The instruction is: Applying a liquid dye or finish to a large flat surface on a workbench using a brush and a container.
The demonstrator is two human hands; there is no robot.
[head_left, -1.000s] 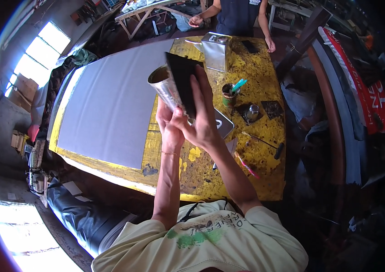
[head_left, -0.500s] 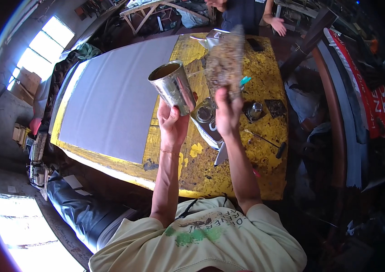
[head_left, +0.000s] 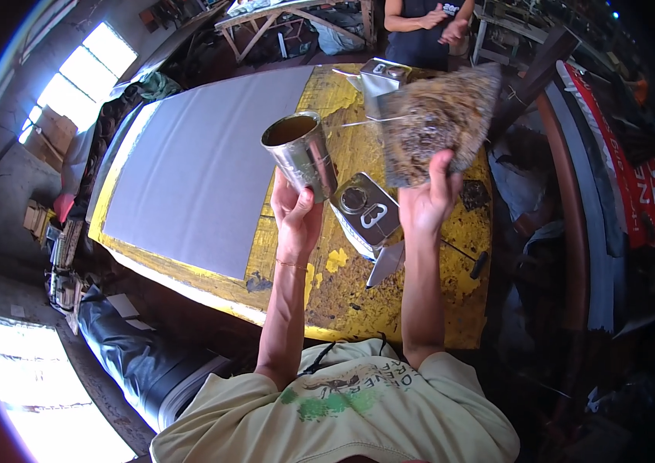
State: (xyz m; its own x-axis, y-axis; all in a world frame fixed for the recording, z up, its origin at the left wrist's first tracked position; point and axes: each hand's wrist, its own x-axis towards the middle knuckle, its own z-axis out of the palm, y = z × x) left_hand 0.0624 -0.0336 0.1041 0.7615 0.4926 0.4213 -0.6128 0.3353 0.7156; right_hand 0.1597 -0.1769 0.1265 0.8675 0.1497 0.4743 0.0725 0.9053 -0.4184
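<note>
My left hand (head_left: 295,220) is wrapped round the lower part of a shiny metal can (head_left: 308,162), its round mouth facing up and tilted slightly. In my right hand (head_left: 429,202) is a flat, squarish brown-crusted piece (head_left: 439,116), gripped by its near edge with the thumb on top. What the piece is made of I cannot make out. A thin pale strand (head_left: 362,122) runs from beside the can's rim to the piece. Just below and between my hands stands a rectangular metal tin (head_left: 378,220) with a round cap and a handle.
A grey sheet (head_left: 196,170) covers the left of the yellow, stained table (head_left: 343,301). Another metal tin (head_left: 383,73) stands at the far edge. A black-handled tool (head_left: 479,266) lies to the right. Across the table is another person (head_left: 428,27), hands raised.
My right hand has moved right with the crusted piece, which now shows its broad face. The can has shifted slightly right. The other person's hands have come together.
</note>
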